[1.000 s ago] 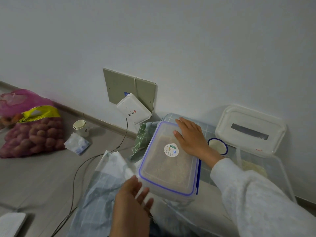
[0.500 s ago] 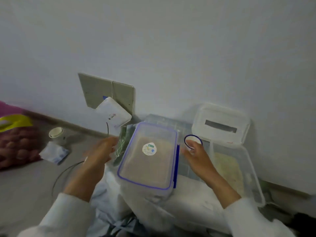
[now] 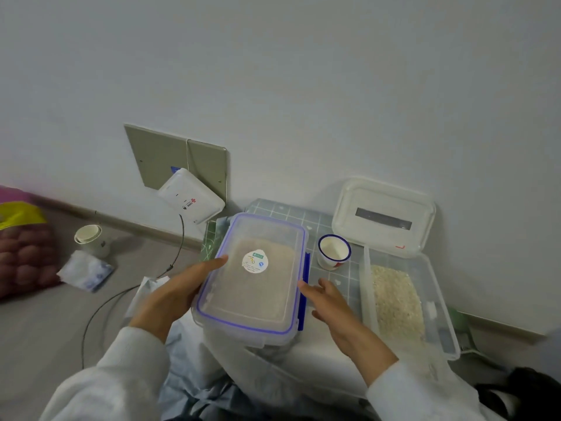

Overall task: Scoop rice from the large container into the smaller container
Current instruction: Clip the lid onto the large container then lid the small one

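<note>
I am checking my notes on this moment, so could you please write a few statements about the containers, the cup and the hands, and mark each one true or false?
1. The blue-rimmed container has its lid on. True.
2. The cup lies tipped over inside the open rice container. False: it stands upright on the checked cloth, between the two containers.
3. The left hand is at the left side of the blue-rimmed container. True.
4. The right hand holds the cup. False: it is near the right edge of the blue-rimmed container, apart from the cup.
5. The clear lid leans against the wall behind the open rice container. True.
</note>
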